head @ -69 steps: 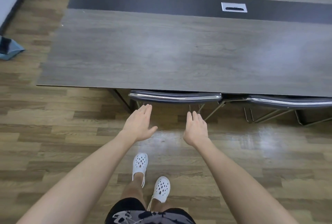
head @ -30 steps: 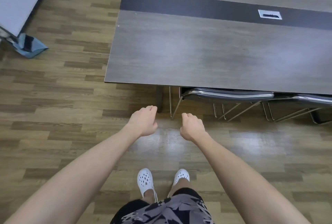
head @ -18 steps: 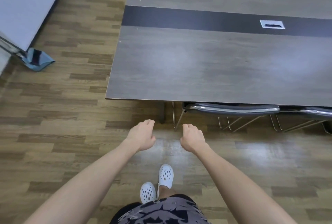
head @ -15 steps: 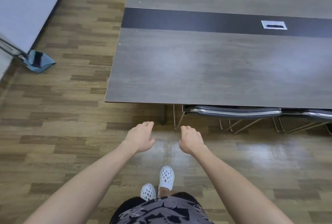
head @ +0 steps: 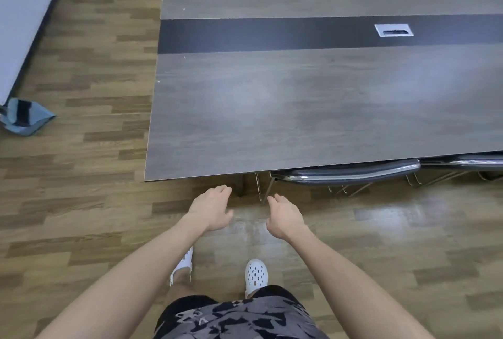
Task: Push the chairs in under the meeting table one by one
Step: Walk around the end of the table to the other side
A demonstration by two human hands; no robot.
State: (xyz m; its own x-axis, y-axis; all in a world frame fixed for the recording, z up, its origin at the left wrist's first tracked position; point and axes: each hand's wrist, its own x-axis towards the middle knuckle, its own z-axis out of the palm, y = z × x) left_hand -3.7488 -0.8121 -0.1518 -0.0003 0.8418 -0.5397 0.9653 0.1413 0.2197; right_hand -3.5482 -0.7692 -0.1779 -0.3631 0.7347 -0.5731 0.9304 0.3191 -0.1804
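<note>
A large grey wood meeting table (head: 272, 110) with a dark centre strip fills the upper right. A chair (head: 345, 172) with a dark back and chrome frame is tucked under its near edge, only the backrest top and legs showing. A second chair (head: 473, 162) sits the same way at the far right. My left hand (head: 211, 209) and my right hand (head: 284, 216) hang in front of me near the table's front left corner, fingers loosely curled. Neither hand touches a chair or holds anything.
Wood plank floor stretches to the left and in front. A blue dustpan (head: 23, 115) lies by a pale wall at the far left. A white cable port (head: 393, 30) is set in the table's dark strip. My white clogs (head: 255, 274) stand on the floor below.
I have stepped left along the table, so the chairs slid to the right of the view. My hands drew back from the chair back and their fingers relaxed.
</note>
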